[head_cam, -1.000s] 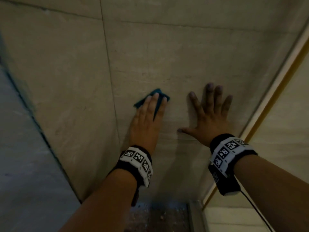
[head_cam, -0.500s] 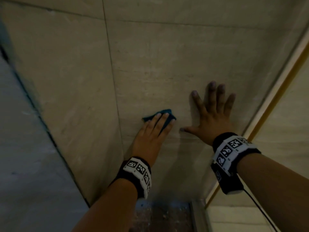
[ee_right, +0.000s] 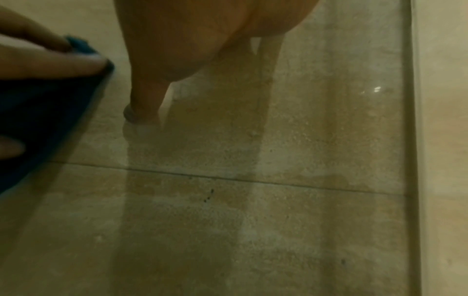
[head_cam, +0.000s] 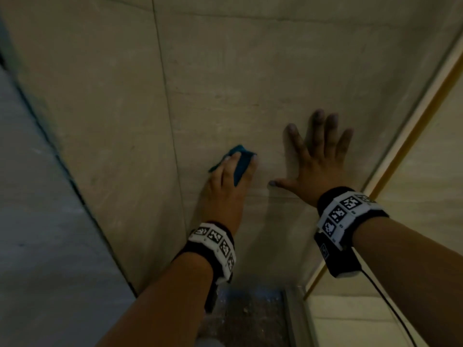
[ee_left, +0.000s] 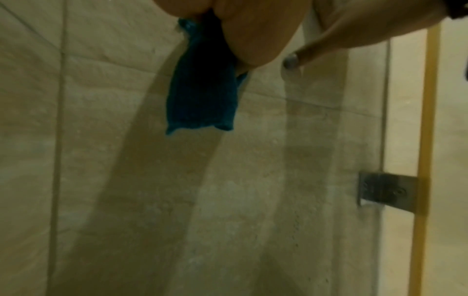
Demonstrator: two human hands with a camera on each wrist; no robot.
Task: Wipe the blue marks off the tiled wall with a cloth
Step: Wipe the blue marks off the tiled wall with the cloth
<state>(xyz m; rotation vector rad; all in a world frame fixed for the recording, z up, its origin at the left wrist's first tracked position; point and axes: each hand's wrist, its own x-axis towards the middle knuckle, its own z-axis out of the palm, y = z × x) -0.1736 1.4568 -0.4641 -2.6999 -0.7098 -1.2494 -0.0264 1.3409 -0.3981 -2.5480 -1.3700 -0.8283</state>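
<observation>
A blue cloth [head_cam: 241, 162] lies against the beige tiled wall [head_cam: 250, 71], and my left hand [head_cam: 230, 181] presses it there with straight fingers. In the left wrist view the cloth [ee_left: 202, 84] sticks out from under the palm, flat on the tile. To its right my right hand [head_cam: 318, 166] is laid flat on the wall with its fingers spread and holds nothing. The right wrist view catches the cloth [ee_right: 45, 112] at its left edge. I see no clear blue marks on the tiles, only a few dark specks [ee_right: 209, 195] below a grout line.
A glass panel with a yellow edge strip [head_cam: 411, 136] closes the right side, fixed by a metal bracket [ee_left: 387, 192]. A grey surface [head_cam: 37, 196] runs along the left. A vertical grout line [head_cam: 167, 101] passes left of the cloth. Speckled floor [head_cam: 250, 314] lies below.
My left hand slid the cloth down the wall, from near the right fingertips towards the right thumb, then a little back up. The right hand stayed flat in place.
</observation>
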